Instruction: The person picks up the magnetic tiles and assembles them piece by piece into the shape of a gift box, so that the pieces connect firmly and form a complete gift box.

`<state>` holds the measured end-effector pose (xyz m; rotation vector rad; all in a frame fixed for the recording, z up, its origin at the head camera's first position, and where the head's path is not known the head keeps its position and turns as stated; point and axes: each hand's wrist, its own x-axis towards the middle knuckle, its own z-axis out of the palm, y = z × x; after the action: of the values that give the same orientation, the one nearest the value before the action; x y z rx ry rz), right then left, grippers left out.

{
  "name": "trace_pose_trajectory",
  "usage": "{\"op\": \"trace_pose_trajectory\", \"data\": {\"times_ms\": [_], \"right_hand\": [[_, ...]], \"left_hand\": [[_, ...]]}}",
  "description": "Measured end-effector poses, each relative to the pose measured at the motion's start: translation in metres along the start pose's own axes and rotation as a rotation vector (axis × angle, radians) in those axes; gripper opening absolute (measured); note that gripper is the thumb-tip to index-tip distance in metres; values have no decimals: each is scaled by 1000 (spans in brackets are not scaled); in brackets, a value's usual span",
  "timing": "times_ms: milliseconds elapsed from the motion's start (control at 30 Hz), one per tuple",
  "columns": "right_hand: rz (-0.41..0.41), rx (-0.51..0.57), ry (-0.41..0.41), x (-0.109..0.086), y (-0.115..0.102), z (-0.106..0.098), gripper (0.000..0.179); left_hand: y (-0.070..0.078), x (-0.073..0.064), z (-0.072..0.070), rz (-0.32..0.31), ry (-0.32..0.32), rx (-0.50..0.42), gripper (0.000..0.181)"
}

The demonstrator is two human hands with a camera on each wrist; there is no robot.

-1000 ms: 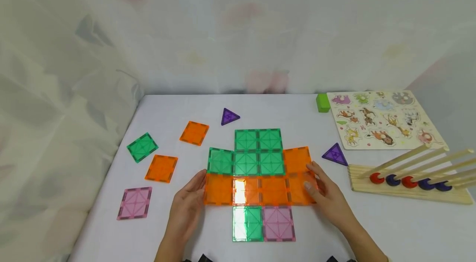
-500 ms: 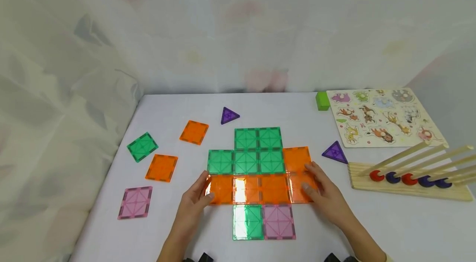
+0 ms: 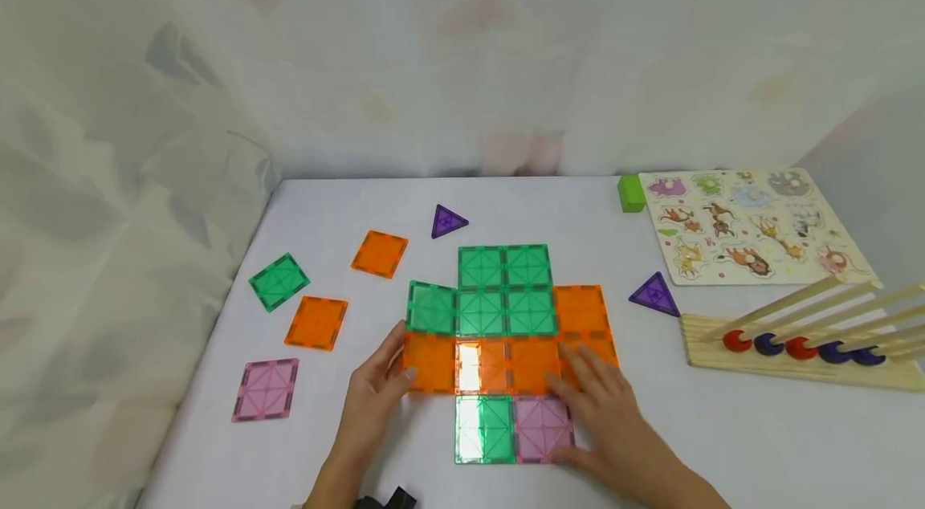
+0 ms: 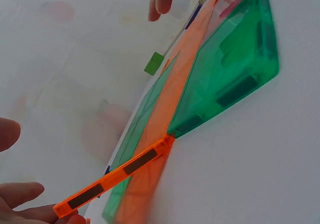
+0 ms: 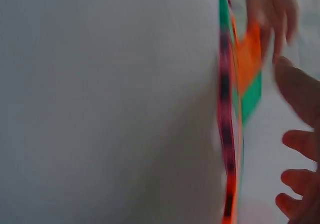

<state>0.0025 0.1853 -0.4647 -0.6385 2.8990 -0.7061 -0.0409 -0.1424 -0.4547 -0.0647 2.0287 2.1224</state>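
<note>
Translucent square magnetic tiles form a joined layout: green tiles (image 3: pixel 480 312) at the back, an orange row (image 3: pixel 535 364) across the middle, one green tile (image 3: pixel 484 429) and a pink tile (image 3: pixel 543 425) in front. With its fingertips, my left hand (image 3: pixel 372 388) supports the raised outer edge of the leftmost orange tile (image 4: pixel 115 176), which slopes up from the layout; the thumb (image 4: pixel 7 134) is apart from it. The green tile (image 3: pixel 431 308) behind it tilts too. My right hand (image 3: pixel 614 421) spreads its fingers over the right orange tiles and the pink one.
Loose orange (image 3: pixel 315 322), green (image 3: pixel 279 282) and pink (image 3: pixel 265 388) tiles lie at the left. Purple triangles (image 3: pixel 654 295) lie behind and to the right. A green block (image 3: pixel 631 193), an animal puzzle board (image 3: pixel 751 228) and a wooden peg rack (image 3: pixel 802 356) stand at the right.
My right hand has moved from the right end of the orange row leftward and nearer, over the pink tile. The leftmost orange tile, lower half a second ago, is tilted up again.
</note>
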Motion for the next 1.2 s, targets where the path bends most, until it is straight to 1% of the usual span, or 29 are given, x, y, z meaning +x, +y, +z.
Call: {"op": "trace_pose_trajectory", "data": {"times_ms": [33,100,167,200,300,400,467,667,767,900,1033,1133,1200], "right_hand": [[-60,-41,-38,-2,-4,4,85],[-127,-103,-117,-4,-9,12,91],[-155,-126,-156,-4,-9,16,94],[-166,-137,-154,-3,-7,18,96],[-201,-155,-111,-1,-3,21,95],[-271,-173,-44,4,-4,25,93],[-320,-196,-16,10,-7,28,90],[-429,-264,50,24,-16,35,82],[-463,-272,84,27,-16,35,77],[-486,-277,134,26,-17,34,70],[-540,-255,226,26,-19,30,61],[-581,-230,283,27,-22,25,54],[-590,-217,307,28,-25,19,48]], "left_hand": [[0,-1,1,7,-4,-1,63],[1,-3,2,14,-13,-6,64],[3,-5,4,20,-33,-16,65],[4,-6,6,24,-45,-19,66],[7,-5,9,49,-88,3,67],[9,-2,11,99,-119,51,68],[9,0,13,133,-130,94,67],[4,2,19,183,-118,232,66],[3,2,22,202,-117,260,66],[4,3,22,210,-126,265,66],[4,2,24,200,-143,259,66],[4,2,26,191,-144,261,67],[4,3,26,190,-140,270,68]]}}
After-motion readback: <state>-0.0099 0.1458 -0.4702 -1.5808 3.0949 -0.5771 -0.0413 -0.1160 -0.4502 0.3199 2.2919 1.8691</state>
